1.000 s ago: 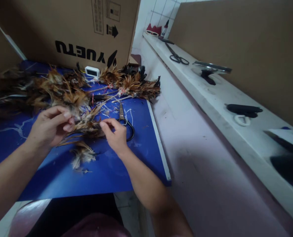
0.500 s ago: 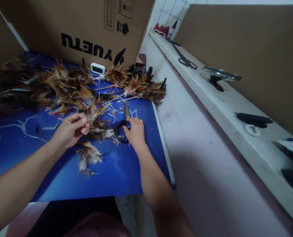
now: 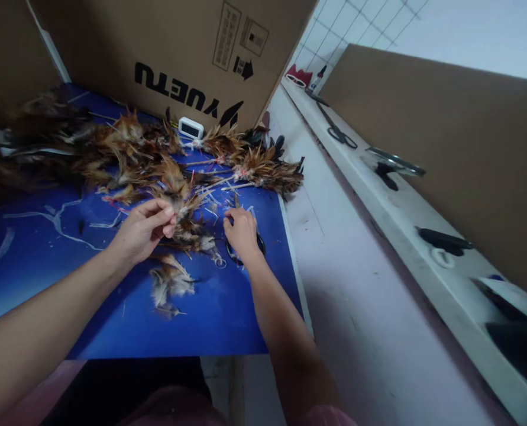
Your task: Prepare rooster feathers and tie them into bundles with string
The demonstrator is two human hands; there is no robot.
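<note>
My left hand is closed in a pinch beside a brown feather bundle; what sits between the fingertips is too small to make out. The scissors lie under my right hand, whose fingers curl down over them. Their black handle loops show on either side of that hand, and the blades point away from me, partly covered. Loose grey and brown feathers rest on the blue tabletop between my forearms. Near my right fingers lie thin sticks and scraps of string.
More feather bundles spread across the back and left of the table. Behind them stand a small white digital display and a large cardboard box. At right, a ledge holds another pair of scissors and several dark tools.
The view has shifted a little. My right hand has closed over the scissors, and their handles now show to its right as well. The left hand keeps its pinch beside the bundle.
</note>
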